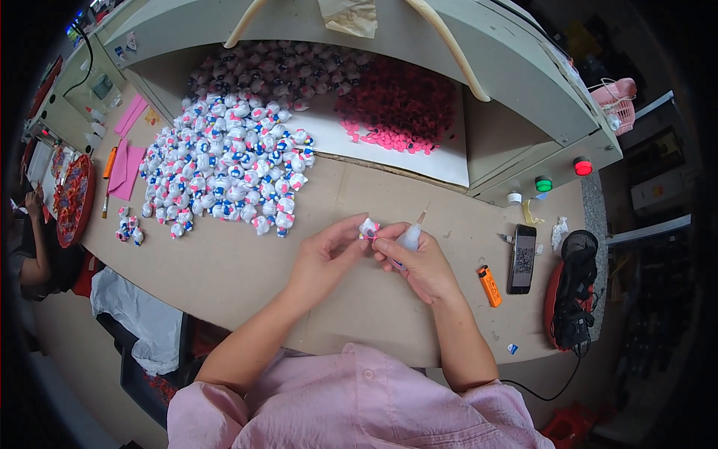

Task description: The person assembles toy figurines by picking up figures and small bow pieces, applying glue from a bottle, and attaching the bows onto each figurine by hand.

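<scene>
My left hand (pixel 323 256) pinches a small white figurine (pixel 368 228) with pink and dark details over the middle of the table. My right hand (pixel 423 268) holds a small translucent squeeze bottle (pixel 409 238), its thin needle tip pointing up and away. The right thumb and forefinger also meet at the figurine's right side, by a bit of pink; whether that is a separate piece I cannot tell. Left of my hands spreads a big heap of similar white, blue and pink figurines (pixel 224 161). Small pink pieces (pixel 396 112) lie piled on a white sheet under the hood.
A grey hood (pixel 516 112) with green and red buttons arches over the far side. At right lie an orange lighter (pixel 490 286), a phone (pixel 522 258) and a red tray (pixel 555 303) with black items. Pink cloths (pixel 127 168), a brush (pixel 106 183) and a red basket (pixel 75 200) are at left, near another person's arm.
</scene>
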The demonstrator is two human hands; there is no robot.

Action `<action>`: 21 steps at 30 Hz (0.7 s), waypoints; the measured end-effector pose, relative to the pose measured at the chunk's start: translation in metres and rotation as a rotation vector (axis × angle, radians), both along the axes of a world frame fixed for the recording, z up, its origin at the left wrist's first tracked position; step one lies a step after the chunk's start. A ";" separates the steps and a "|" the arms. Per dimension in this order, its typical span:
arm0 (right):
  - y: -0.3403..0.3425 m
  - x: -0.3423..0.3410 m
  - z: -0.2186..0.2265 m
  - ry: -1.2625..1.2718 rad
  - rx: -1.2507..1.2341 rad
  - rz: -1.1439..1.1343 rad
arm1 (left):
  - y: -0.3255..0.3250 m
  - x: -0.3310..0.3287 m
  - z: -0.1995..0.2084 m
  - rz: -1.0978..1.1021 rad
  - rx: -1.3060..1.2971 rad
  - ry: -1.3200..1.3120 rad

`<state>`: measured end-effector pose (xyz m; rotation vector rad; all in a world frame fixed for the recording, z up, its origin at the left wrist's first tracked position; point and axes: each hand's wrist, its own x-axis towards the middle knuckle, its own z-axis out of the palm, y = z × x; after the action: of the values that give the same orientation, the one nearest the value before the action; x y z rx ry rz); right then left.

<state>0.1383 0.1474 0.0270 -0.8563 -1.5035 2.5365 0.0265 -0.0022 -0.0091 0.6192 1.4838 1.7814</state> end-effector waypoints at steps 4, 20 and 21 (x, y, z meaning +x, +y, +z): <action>0.000 0.000 -0.005 -0.007 0.058 0.002 | -0.001 -0.001 0.005 -0.054 -0.075 0.075; -0.012 -0.002 -0.004 0.143 0.327 -0.054 | -0.001 -0.004 0.014 -0.079 0.096 -0.119; -0.012 -0.003 -0.004 0.146 0.325 -0.057 | -0.001 -0.003 0.015 -0.081 0.094 -0.116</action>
<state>0.1356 0.1352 0.0226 -0.6424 -1.7476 2.1748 0.0237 -0.0034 0.0058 0.6040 1.2862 1.8016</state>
